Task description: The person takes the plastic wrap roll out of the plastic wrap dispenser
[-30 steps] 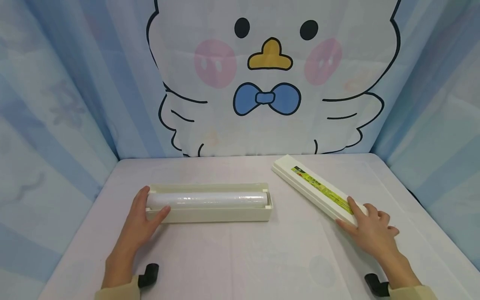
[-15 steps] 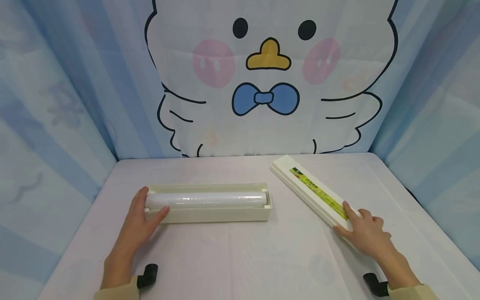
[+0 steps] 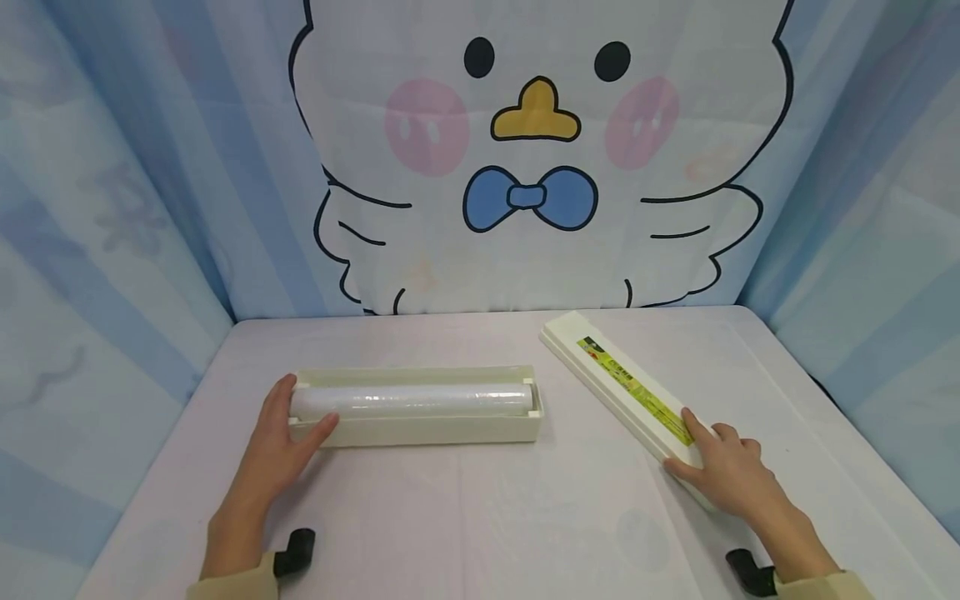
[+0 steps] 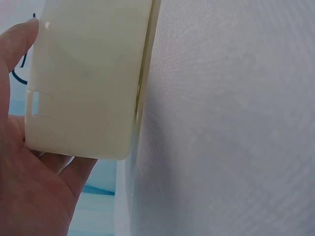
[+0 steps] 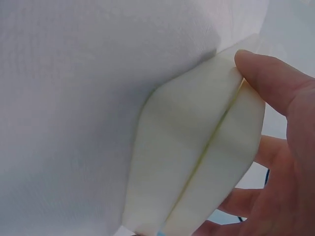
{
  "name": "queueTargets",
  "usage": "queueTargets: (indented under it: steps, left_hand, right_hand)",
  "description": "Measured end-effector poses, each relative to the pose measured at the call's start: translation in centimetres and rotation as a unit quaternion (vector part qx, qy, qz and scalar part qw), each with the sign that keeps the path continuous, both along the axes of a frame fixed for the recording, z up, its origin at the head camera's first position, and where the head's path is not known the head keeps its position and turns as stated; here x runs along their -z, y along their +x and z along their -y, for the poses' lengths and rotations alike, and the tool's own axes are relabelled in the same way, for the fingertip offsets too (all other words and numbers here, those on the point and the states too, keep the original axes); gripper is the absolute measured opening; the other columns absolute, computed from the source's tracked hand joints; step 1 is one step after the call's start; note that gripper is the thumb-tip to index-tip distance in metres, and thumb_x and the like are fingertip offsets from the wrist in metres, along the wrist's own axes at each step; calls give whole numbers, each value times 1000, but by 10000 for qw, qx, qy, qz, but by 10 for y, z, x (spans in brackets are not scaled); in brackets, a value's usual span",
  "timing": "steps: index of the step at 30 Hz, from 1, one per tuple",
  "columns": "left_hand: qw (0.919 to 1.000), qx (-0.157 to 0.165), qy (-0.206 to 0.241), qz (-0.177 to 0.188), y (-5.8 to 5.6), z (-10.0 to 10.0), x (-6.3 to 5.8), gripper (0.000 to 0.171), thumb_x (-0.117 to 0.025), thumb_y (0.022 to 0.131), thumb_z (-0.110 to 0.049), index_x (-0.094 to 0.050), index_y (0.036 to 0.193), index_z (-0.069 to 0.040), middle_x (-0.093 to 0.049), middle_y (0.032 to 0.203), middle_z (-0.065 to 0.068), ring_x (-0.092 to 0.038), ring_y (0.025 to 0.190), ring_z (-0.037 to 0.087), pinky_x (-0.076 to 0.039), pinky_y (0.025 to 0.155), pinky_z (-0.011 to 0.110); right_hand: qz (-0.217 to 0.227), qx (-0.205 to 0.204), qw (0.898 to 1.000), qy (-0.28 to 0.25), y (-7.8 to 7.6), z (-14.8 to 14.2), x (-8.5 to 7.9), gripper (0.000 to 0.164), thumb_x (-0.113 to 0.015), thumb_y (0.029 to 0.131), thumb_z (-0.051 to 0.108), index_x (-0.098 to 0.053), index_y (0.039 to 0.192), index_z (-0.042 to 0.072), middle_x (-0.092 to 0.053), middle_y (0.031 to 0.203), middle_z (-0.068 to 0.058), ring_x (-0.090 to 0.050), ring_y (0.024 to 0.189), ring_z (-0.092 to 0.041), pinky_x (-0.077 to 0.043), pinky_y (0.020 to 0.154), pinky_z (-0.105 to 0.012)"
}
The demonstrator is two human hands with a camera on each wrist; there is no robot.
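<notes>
A long cream box (image 3: 450,431) lies on the table, open at the top, with a shiny white roll of cling film (image 3: 420,401) inside it. My left hand (image 3: 272,446) grips the box's left end, thumb on the front wall and fingers at the back; the box end wall shows large in the left wrist view. To the right, the cream lid (image 3: 573,331) with a yellow-green label (image 3: 633,386) lies slanted. Its near end is held by my right hand (image 3: 729,477), thumb along one side and fingers over the other, as the right wrist view shows.
White cloth covers the table (image 3: 465,525). Behind it hangs a curtain (image 3: 528,267) printed with a cartoon bird, and pale blue curtains (image 3: 97,275) enclose both sides. A black fitting (image 3: 296,552) sits at each wrist.
My right hand has shifted slightly left and down along the lid, so the lid's near corner shows beneath the hand. The left hand and the box have stayed in place.
</notes>
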State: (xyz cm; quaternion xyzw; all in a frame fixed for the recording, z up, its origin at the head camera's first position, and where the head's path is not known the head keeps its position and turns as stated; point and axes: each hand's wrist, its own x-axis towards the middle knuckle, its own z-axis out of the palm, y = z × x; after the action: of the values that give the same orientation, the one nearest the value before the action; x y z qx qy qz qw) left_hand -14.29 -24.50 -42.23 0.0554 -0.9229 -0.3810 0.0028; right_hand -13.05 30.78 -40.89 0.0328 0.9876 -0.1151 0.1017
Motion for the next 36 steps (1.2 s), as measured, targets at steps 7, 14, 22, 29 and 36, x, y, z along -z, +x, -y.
queueTargets:
  steps: [7, 14, 22, 29, 36]
  left_hand:
    - [10000, -37, 10, 54, 2, 0, 1, 104, -61, 97, -54, 4, 161, -4, 2, 165, 26, -9, 148, 50, -14, 114, 67]
    - [10000, -20, 38, -6, 3, -1, 0, 103, -62, 97, -53, 3, 161, -4, 1, 165, 26, -9, 148, 49, -14, 114, 67]
    - [10000, -18, 0, 8, 2, -1, 0, 103, -61, 97, -53, 3, 161, -4, 1, 165, 26, -9, 149, 49, -14, 114, 68]
    - [10000, -11, 5, 16, 1, 0, 0, 104, -61, 97, -54, 3, 161, -4, 1, 166, 25, -7, 149, 48, -14, 114, 67]
    - [10000, 18, 10, 31, 1, 0, 0, 104, -61, 97, -55, 3, 161, -4, 2, 166, 24, -8, 149, 48, -14, 114, 67]
  right_hand:
    - [118, 233, 9996, 132, -5, 4, -3, 107, -63, 86, 70, -24, 156, -1, -26, 139, -46, -32, 118, -69, -37, 80, -84]
    - [-542, 100, 9982, 217, -6, 6, -10, 99, -60, 91, 66, -25, 156, 1, -27, 141, -44, -31, 120, -69, -34, 80, -85]
    - [-862, 103, 9959, 247, -8, 16, -14, 95, -64, 91, 60, -25, 157, 3, -27, 143, -42, -30, 121, -67, -33, 81, -85]
    - [-1142, 29, 9933, 164, -12, 23, -16, 96, -62, 92, 62, -22, 159, 5, -26, 145, -40, -30, 122, -66, -33, 79, -84]
    - [-1447, -96, 9894, 21, -17, 36, -24, 92, -63, 93, 60, -26, 158, 7, -28, 146, -38, -31, 124, -64, -34, 81, -82]
